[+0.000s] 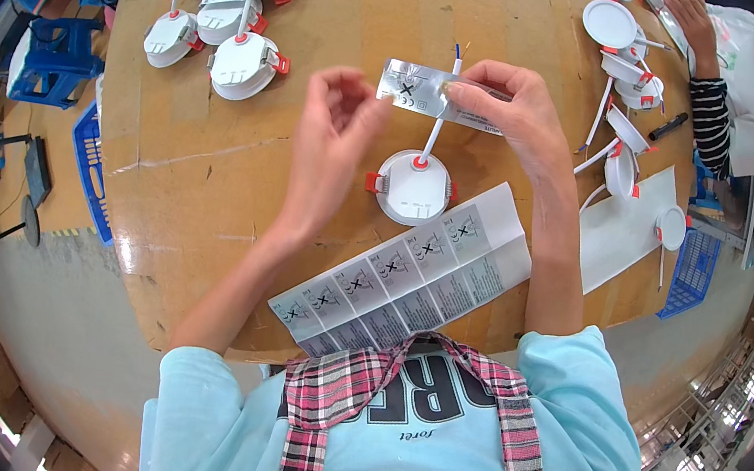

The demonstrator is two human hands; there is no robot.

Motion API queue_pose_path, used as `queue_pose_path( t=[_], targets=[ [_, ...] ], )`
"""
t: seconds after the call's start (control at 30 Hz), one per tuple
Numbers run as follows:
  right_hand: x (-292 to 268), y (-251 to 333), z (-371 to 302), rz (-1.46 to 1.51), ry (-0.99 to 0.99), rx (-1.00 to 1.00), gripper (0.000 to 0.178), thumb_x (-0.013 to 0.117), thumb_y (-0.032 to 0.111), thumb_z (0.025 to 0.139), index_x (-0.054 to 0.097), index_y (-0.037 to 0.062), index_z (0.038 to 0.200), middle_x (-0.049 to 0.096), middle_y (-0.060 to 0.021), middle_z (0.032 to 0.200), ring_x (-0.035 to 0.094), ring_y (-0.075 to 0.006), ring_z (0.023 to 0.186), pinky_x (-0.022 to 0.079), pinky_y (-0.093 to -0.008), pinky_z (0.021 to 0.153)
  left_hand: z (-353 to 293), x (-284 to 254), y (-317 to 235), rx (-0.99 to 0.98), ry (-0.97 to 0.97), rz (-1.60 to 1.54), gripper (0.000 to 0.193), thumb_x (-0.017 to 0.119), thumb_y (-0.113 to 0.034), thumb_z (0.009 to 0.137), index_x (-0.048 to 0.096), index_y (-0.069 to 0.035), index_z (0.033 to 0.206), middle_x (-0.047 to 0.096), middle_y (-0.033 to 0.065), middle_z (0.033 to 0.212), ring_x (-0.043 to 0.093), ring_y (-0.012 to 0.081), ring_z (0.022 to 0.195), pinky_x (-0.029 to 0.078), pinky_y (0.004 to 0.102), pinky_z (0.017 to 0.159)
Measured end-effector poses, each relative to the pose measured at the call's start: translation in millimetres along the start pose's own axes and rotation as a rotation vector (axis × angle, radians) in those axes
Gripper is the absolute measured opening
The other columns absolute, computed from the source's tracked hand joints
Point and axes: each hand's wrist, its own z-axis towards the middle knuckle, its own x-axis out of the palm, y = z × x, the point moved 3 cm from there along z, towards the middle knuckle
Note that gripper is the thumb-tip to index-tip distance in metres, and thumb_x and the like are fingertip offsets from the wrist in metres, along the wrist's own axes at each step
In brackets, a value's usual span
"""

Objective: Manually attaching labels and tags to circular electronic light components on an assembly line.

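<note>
Already, some lamps (244,70) are labelled. Another silver label (414,88), seemingly not yet folded, is pinched across a cable (434,138) by the right hand (521,119); whether the left hand (337,124) is closed cannot be told.

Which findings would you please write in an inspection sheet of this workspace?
Surface: brown table, scuffed.
Job's things: white round lamp with red clips; silver label across its white cable; label sheet nearer the body.
Clutter: black marker at right; other lamps at far left and right.
Hands: right hand pinches the label; left hand loosely curled near its edge, contact unclear.
Cables: white cable runs from the lamp behind the label; blue wire end beyond.
Surroundings: blue stool at left, blue basket and co-worker's hand at right.
</note>
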Motion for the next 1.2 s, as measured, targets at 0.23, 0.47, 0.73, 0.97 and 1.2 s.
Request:
queue_pose_path(
  t=[0.23,0.47,0.73,0.97,1.2],
  targets=[
    [17,-2,0,0.129,-0.198,-0.086,0.022,0.069,0.019,0.080,0.065,-0.0027,0.082,0.065,-0.0048,0.075,0.058,-0.0090,0.068,0.045,-0.0226,0.062,-29,19,-5,0.355,0.189,0.654,0.032,0.075,-0.015,0.074,0.057,-0.002,0.095,0.055,0.0088,0.093,0.055,0.0206,0.088,0.047,0.0317,0.074],
    [12,7,-10,0.072,-0.272,-0.074,0.023,0.068,0.018,0.080,0.065,-0.0045,0.081,0.065,-0.0057,0.073,0.059,-0.0090,0.067,0.046,-0.0226,0.062,-24,16,-5,0.172,0.072,0.371,0.042,0.076,-0.021,0.076,0.055,0.000,0.105,0.058,0.0082,0.094,0.056,0.0169,0.088,0.047,0.0301,0.075],
    [19,7,-13,0.129,-0.272,-0.094,0.024,0.069,0.019,0.080,0.065,-0.0048,0.081,0.065,-0.0057,0.072,0.059,-0.0088,0.067,0.046,-0.0222,0.062,11,25,-13,-0.037,0.185,-0.019,0.044,0.076,-0.029,0.077,0.060,0.004,0.101,0.065,0.0076,0.089,0.060,0.0108,0.075,0.049,0.0259,0.069],
    [20,8,-14,0.137,-0.268,-0.098,0.023,0.070,0.019,0.080,0.065,-0.0036,0.080,0.064,-0.0042,0.072,0.057,-0.0076,0.066,0.044,-0.0217,0.060,16,17,3,-0.222,0.200,-0.104,0.027,0.072,-0.022,0.082,0.066,0.002,0.093,0.066,0.0058,0.079,0.056,0.0057,0.065,0.044,0.0217,0.056],
    [13,-3,-8,0.236,-0.113,-0.095,0.023,0.072,0.021,0.080,0.068,-0.0007,0.083,0.062,-0.0014,0.072,0.053,-0.0065,0.066,0.040,-0.0207,0.060,18,13,8,-0.317,0.242,-0.204,0.025,0.068,-0.021,0.086,0.064,0.003,0.091,0.066,0.0081,0.082,0.057,0.0061,0.064,0.046,0.0207,0.055]
  ],
)
